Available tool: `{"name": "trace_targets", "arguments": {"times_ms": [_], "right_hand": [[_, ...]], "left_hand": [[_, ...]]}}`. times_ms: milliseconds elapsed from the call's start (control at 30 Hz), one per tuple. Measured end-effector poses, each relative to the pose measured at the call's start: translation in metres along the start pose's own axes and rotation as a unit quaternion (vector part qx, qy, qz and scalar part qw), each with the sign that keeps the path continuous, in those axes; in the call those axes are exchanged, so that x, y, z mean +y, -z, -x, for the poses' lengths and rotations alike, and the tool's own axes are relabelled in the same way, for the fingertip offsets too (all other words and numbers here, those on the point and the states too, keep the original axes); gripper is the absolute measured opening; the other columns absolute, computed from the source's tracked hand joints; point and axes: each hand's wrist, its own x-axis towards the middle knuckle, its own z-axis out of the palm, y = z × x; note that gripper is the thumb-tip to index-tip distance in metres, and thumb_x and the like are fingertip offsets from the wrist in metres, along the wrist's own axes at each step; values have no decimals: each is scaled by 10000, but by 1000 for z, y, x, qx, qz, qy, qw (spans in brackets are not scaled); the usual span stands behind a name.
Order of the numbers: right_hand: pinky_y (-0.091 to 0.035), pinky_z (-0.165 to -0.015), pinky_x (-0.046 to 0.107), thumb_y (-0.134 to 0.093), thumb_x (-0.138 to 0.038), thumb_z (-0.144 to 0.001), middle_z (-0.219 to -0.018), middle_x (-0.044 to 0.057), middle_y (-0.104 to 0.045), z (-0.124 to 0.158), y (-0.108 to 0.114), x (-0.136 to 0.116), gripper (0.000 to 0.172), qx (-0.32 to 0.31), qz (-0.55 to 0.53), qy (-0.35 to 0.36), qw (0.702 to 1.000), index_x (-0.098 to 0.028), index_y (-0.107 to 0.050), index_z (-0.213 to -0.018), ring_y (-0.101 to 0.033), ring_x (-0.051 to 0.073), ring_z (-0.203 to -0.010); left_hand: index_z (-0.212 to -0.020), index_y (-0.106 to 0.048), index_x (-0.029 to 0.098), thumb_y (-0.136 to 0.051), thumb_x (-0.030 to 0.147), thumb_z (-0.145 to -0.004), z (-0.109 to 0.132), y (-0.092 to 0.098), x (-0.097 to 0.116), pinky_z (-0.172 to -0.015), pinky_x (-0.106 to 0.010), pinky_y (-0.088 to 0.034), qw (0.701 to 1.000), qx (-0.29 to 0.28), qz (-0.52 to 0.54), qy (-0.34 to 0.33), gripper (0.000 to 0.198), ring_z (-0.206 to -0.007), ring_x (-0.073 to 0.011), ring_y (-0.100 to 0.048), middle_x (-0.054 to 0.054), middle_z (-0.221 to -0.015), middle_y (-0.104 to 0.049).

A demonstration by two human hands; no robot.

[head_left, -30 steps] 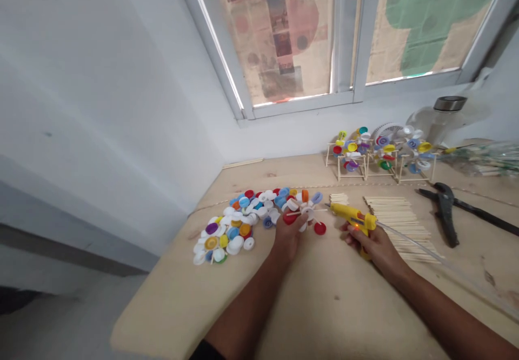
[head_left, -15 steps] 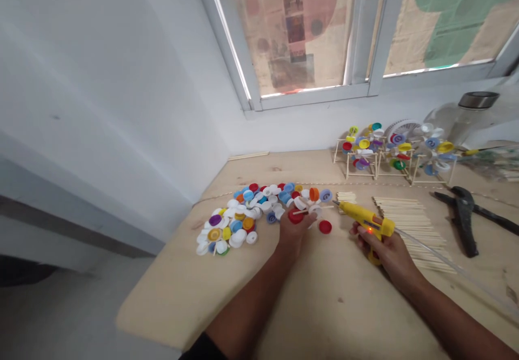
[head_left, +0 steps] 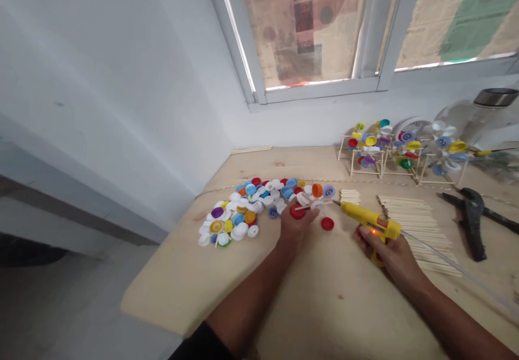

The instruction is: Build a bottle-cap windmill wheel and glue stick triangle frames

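Observation:
My left hand is closed on a piece made of bottle caps and thin wooden sticks, at the right end of the cap pile. A red cap on it lies by my fingers, with a short stick across it. An orange cap and a pale blue cap show just beyond; whether they belong to the piece I cannot tell. My right hand grips a yellow hot glue gun, its light glowing red. The gun's nozzle points left towards the piece. A loose red cap lies between the hands.
Loose bottle caps are heaped on the wooden table. Wooden sticks lie beyond my right hand, near black-handled pliers. Finished-looking cap wheels on stick frames stand by the wall. A glass bottle is behind.
The view has shifted slightly, moving most things a little to the right. Both hands keep their grips; the glue gun's nozzle stays close to the cap piece.

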Motion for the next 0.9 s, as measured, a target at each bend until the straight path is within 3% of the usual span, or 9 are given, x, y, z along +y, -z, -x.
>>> {"name": "trace_targets", "arguments": {"times_ms": [233,500,900], "right_hand": [[-428,-545,256,-640,-562,-692,-700,34,-620,2,-1,0,396,9,4,-12,1000,-177,-610,-782,-552,158,-639],[-510,-624,290,-693,-538,-646,-803,67,-688,2,-4,4,441,46,-24,-42,998,-173,-609,-880,-639,208,-724],[-522,-639,284,-664,-520,-667,-786,60,-693,4,-3,-1,420,43,29,-19,998,-144,-646,-854,-648,217,-754]], "left_hand": [[-769,-637,155,-782,253,-581,-1,-1,1,-638,-250,-464,1000,-3,-14,-9,257,-655,-134,-574,-7,-709,-645],[-711,-597,152,-785,250,-584,-1,4,-2,-594,-215,-426,999,-17,-34,-27,248,-590,-96,-498,32,-623,-562],[-777,-601,161,-752,295,-623,-3,8,-6,-634,-225,-437,993,-32,-97,-54,254,-620,-102,-507,24,-670,-571]]}}
